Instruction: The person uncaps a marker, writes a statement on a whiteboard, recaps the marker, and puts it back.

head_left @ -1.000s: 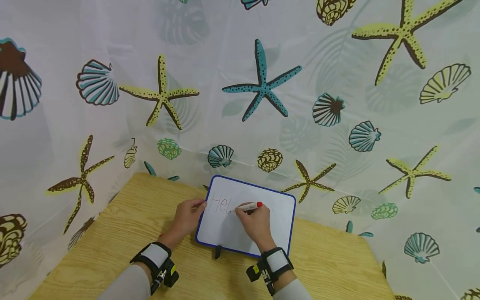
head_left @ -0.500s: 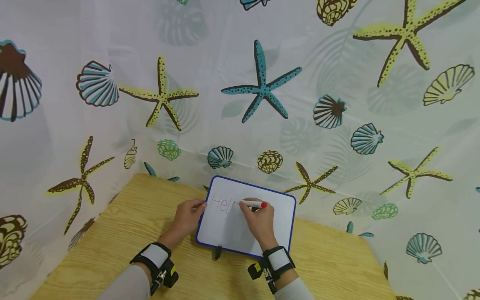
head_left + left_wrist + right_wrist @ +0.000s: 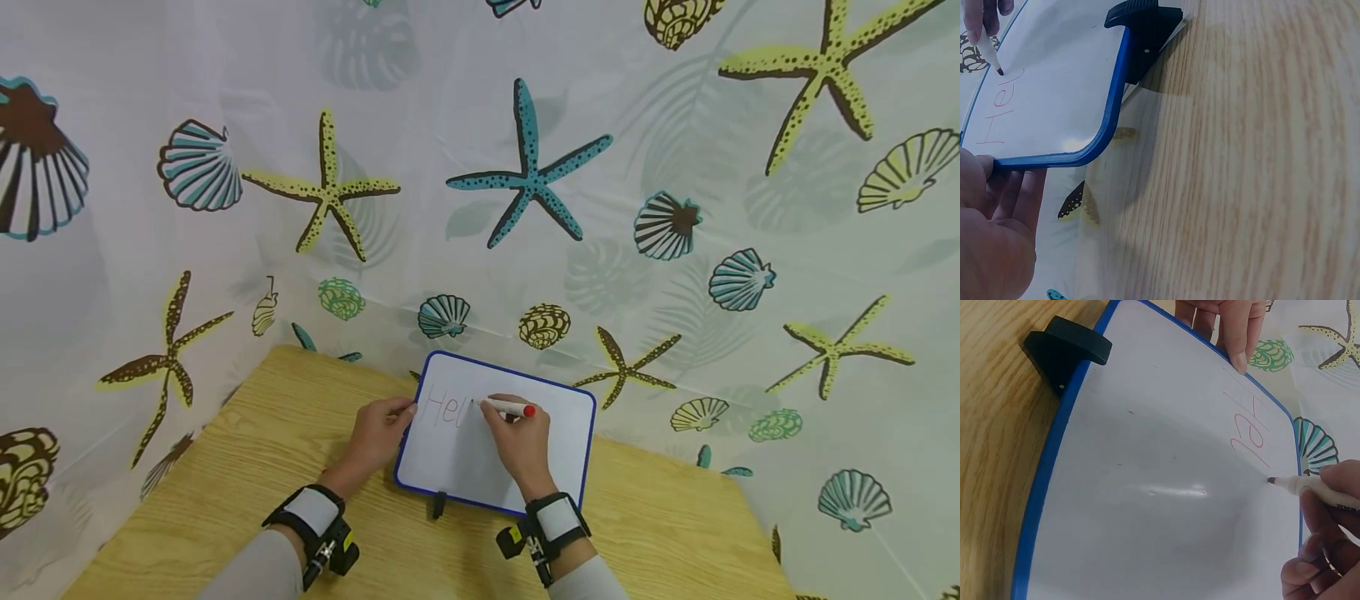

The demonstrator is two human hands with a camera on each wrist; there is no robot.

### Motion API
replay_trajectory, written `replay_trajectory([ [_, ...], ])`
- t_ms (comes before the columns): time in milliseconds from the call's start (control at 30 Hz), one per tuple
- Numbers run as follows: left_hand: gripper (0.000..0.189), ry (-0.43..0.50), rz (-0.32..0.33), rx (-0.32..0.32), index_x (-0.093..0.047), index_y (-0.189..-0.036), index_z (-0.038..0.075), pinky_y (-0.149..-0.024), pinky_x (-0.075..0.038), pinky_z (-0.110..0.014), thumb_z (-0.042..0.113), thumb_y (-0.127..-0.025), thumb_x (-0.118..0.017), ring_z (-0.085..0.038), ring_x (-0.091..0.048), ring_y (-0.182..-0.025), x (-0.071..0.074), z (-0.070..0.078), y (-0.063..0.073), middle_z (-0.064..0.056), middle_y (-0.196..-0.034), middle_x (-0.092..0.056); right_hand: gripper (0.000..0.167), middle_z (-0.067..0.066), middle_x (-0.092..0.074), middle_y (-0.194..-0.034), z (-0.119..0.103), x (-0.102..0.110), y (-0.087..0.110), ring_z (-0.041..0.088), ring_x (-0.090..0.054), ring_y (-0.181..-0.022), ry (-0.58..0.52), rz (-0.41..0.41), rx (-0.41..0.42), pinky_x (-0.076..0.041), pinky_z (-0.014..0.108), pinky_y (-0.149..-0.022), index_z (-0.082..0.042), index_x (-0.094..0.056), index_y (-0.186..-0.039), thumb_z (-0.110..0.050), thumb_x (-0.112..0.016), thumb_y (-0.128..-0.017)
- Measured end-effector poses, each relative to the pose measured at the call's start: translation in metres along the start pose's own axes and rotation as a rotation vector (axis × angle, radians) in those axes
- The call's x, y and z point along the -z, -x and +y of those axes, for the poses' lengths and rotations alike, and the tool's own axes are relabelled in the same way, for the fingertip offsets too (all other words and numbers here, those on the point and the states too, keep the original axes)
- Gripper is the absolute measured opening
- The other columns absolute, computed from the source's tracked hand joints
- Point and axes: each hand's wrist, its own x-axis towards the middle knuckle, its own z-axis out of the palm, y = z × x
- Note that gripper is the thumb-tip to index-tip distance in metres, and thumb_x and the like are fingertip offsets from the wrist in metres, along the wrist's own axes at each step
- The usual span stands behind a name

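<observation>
A whiteboard [image 3: 450,458] with a blue frame leans back on the table, red letters reading "Hel" [image 3: 1250,431] at its upper left. My left hand [image 3: 377,433] grips the board's left edge, thumb at the front and fingers behind, as the left wrist view [image 3: 1004,219] shows. My right hand [image 3: 520,446] pinches a white marker [image 3: 506,407] with a red end. In the right wrist view, the marker's dark tip [image 3: 1272,480] is right at the board surface, just past the "l". The right fingers [image 3: 1319,515] curl round the barrel.
A black stand clip [image 3: 438,504] holds the board's lower edge. The wood-grain table [image 3: 300,400] extends on both sides. Behind it hangs a white curtain [image 3: 420,267] printed with starfish and shells. Each wrist wears a strapped camera [image 3: 341,546].
The marker finished a downstroke of the "l", then my right hand moved up and slightly right with it. My left hand keeps its hold on the board's edge.
</observation>
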Motion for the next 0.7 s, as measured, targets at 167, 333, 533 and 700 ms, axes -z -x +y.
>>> replay_trajectory([
  [167,0.027,0.001,0.020,-0.025,-0.072,-0.124,-0.001,-0.091,-0.060,-0.045,0.014,-0.105,-0.059,-0.030,-0.069,-0.112,-0.001,0.002,0.005,-0.014,-0.116,-0.074,0.008,0.000,-0.069,-0.076,-0.001,0.004,0.004,0.022,-0.055,-0.065,0.002,-0.030,-0.002,-0.040,0.025,-0.050,-0.012,-0.081,-0.094,-0.018,-0.080,-0.089],
  [333,0.027,-0.010,0.028,-0.025,-0.072,-0.123,-0.001,-0.093,-0.059,-0.046,0.014,-0.105,-0.059,-0.030,-0.068,-0.112,-0.001,0.003,0.009,-0.014,-0.116,-0.073,0.007,0.001,-0.068,-0.073,-0.001,0.007,0.011,0.022,-0.055,-0.062,0.009,-0.076,0.014,-0.038,0.024,-0.047,-0.011,-0.080,-0.090,-0.017,-0.079,-0.088],
  [533,0.027,-0.027,0.035,-0.019,-0.072,-0.124,-0.001,-0.094,-0.058,-0.048,0.014,-0.105,-0.059,-0.030,-0.068,-0.113,-0.003,0.004,0.016,-0.013,-0.115,-0.074,0.007,0.001,-0.069,-0.076,0.000,0.009,0.019,0.017,-0.055,-0.063,0.007,-0.147,-0.046,-0.042,0.024,-0.050,-0.011,-0.078,-0.088,-0.018,-0.079,-0.088],
  [700,0.028,-0.031,0.038,-0.012,-0.071,-0.124,-0.001,-0.093,-0.059,-0.047,0.015,-0.106,-0.059,-0.030,-0.068,-0.113,-0.005,0.003,0.021,-0.013,-0.116,-0.073,0.009,0.004,-0.069,-0.078,0.000,0.012,0.025,0.018,-0.056,-0.066,0.007,-0.183,-0.079,-0.046,0.027,-0.054,-0.009,-0.076,-0.089,-0.018,-0.078,-0.088],
])
